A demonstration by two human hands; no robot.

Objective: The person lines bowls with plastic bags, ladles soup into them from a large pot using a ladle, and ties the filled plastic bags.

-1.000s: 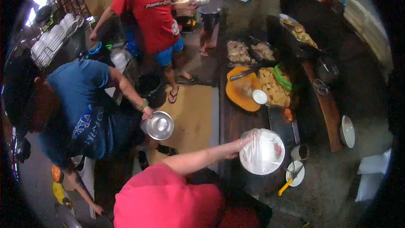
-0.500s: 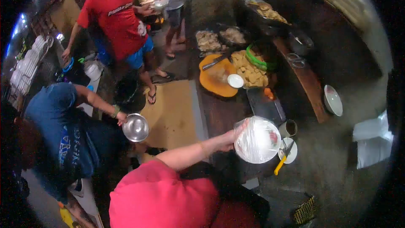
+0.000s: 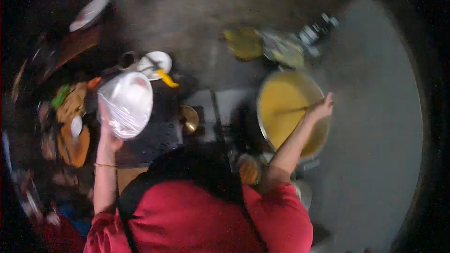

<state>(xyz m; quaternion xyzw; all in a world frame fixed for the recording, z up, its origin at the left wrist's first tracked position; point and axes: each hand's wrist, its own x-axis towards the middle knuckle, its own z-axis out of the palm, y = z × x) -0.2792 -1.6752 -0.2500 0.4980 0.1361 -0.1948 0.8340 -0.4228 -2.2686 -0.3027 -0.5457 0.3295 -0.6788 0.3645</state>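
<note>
Our left hand (image 3: 110, 136) grips the plastic-covered plate (image 3: 133, 105) just as before, near the small plate (image 3: 161, 58), while our right hand (image 3: 321, 110), previously out of view, closes around a thin handle (image 3: 295, 110) dipping into the pot's yellow liquid (image 3: 281, 93), so both hands seem occupied. Our view has swung round, bringing in the pot (image 3: 259, 119) and shifting the orange board (image 3: 83, 145) far left.

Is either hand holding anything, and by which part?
Left hand: the plastic-covered dish, by its lower-left edge. Right hand: the thin stirring stick, near its upper end.
</note>
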